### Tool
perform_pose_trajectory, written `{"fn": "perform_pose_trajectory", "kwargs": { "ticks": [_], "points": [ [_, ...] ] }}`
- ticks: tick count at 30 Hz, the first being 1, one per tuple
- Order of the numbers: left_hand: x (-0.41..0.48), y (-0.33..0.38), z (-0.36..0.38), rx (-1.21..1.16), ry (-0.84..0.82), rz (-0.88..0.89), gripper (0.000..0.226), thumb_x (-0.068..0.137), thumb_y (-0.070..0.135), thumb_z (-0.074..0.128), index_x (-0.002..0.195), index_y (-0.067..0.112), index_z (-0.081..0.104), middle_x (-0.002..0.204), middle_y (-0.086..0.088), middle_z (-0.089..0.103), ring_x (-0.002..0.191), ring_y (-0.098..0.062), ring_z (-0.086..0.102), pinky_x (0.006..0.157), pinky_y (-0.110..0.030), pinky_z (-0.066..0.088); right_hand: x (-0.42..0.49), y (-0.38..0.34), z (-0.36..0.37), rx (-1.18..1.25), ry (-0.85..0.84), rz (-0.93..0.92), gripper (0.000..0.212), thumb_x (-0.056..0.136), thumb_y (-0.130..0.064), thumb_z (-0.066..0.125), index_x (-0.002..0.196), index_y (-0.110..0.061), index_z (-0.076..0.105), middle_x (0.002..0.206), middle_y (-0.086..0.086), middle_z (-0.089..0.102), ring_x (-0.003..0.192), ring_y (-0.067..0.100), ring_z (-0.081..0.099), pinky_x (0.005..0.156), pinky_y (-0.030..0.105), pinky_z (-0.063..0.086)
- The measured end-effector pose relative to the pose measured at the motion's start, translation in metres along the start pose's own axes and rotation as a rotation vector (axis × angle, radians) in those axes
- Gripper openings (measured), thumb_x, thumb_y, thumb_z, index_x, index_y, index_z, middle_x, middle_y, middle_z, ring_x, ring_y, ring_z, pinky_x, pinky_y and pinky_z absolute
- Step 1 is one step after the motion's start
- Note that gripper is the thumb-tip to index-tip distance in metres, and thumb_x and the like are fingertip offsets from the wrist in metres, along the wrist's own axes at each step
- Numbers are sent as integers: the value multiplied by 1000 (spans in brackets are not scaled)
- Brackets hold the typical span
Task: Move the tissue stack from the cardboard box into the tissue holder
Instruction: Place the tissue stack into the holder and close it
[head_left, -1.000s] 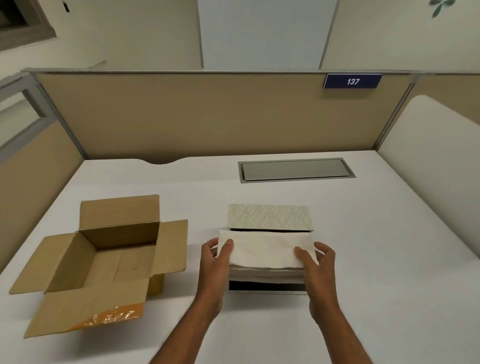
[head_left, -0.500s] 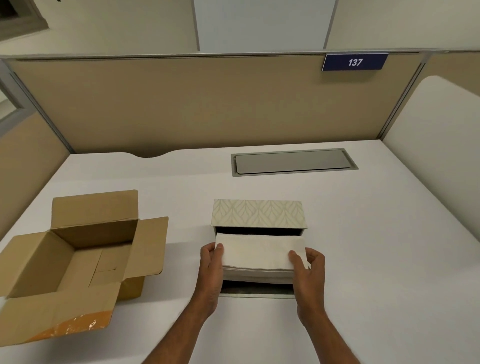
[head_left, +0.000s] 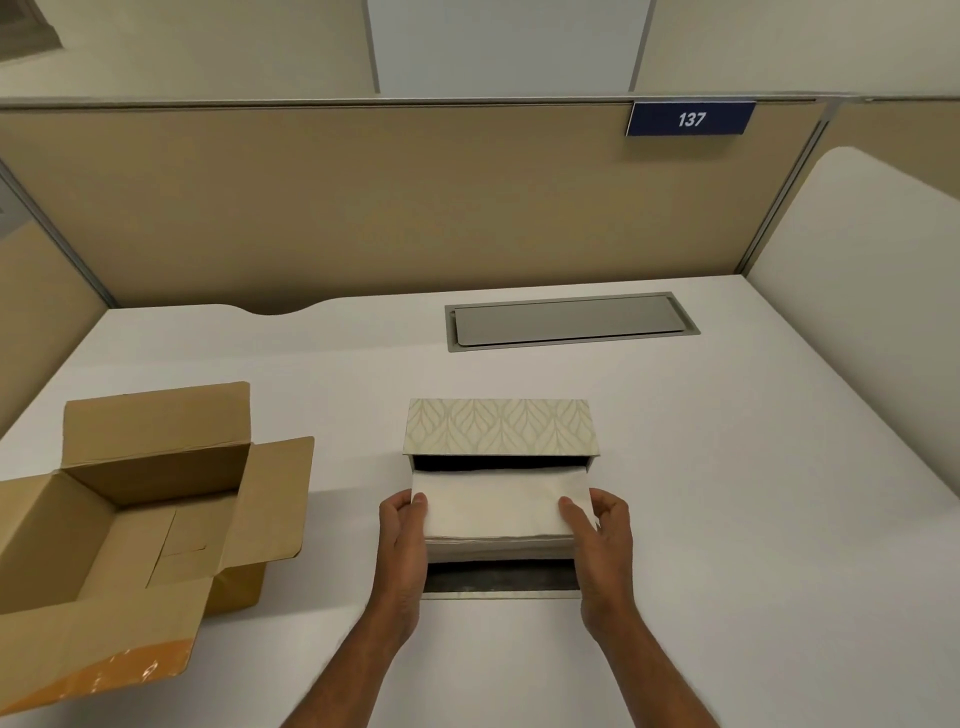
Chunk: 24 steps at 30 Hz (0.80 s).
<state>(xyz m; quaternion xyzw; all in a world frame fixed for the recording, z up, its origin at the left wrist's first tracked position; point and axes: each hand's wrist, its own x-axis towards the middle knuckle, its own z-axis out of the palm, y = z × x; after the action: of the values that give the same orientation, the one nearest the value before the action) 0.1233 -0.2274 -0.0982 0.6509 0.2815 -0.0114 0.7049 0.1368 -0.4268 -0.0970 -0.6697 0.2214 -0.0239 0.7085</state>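
Note:
A white tissue stack (head_left: 498, 506) is held over the open tissue holder (head_left: 500, 428), a box with a pale leaf-patterned lid raised at the back and a dark inside showing below the stack. My left hand (head_left: 402, 540) grips the stack's left end, thumb on top. At the stack's right end, my right hand (head_left: 602, 540) grips it the same way. The far edge of the stack sits inside the holder, under the lid; its near edge is above the dark opening. The brown cardboard box (head_left: 156, 467) stands open and empty at the left.
The white desk (head_left: 753, 493) has a grey cable hatch (head_left: 569, 322) at the back. Tan partition walls enclose the back and left, a white panel (head_left: 857, 312) the right. A blue plate marked 137 (head_left: 690, 119) hangs on the back partition.
The stack has sunk a little and moved farther into the holder, under the lid. Both hands keep their grip. The camera has shifted, so the cardboard box appears farther left.

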Motion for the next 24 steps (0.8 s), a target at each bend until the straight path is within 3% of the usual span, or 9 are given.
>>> {"fn": "perform_pose_trajectory", "kwargs": {
  "ticks": [3, 7, 11, 14, 19, 24],
  "points": [
    [-2, 0, 3, -26, 41, 20, 29, 101, 42, 46, 127, 30, 48, 127, 6, 54, 112, -11, 50, 94, -31, 35, 4, 0, 0, 16, 16, 14, 40, 90, -24, 72, 124, -24, 51, 119, -11, 55, 112, 11, 51, 88, 24, 42],
    [-4, 1, 7, -64, 85, 50, 25, 97, 43, 54, 120, 32, 54, 113, 17, 59, 105, -3, 54, 92, -28, 38, 6, 0, 5, 30, 96, 14, 38, 88, -22, 74, 119, -23, 52, 110, -17, 55, 111, 14, 51, 75, 13, 39],
    [-5, 0, 7, -91, 100, 60, 29, 95, 44, 56, 121, 32, 58, 113, 22, 61, 105, 1, 54, 94, -26, 39, 6, 2, 9, 50, 150, 33, 35, 89, -22, 74, 116, -22, 52, 106, -15, 55, 109, 19, 53, 82, 20, 42],
    [-6, -1, 6, -85, 78, 71, 35, 99, 45, 49, 130, 31, 54, 119, 20, 59, 114, -5, 53, 100, -27, 36, 4, 1, 11, 54, 157, 33, 31, 90, -22, 72, 114, -22, 52, 105, -13, 57, 107, 20, 55, 78, 21, 45],
    [-13, -7, 20, 13, 198, 132, 42, 99, 47, 46, 136, 27, 48, 130, 11, 52, 121, -11, 47, 100, -29, 39, 1, 0, 12, 11, 160, 57, 30, 91, -28, 70, 114, -22, 51, 109, -4, 59, 105, 21, 58, 97, 43, 51],
    [-16, -9, 26, 39, 218, 142, 36, 98, 47, 50, 130, 31, 47, 127, 11, 51, 118, -13, 47, 97, -30, 41, -1, -2, 16, 18, 166, 68, 25, 93, -29, 67, 110, -26, 50, 107, -7, 58, 97, 13, 57, 90, 37, 49]
  ]
}}
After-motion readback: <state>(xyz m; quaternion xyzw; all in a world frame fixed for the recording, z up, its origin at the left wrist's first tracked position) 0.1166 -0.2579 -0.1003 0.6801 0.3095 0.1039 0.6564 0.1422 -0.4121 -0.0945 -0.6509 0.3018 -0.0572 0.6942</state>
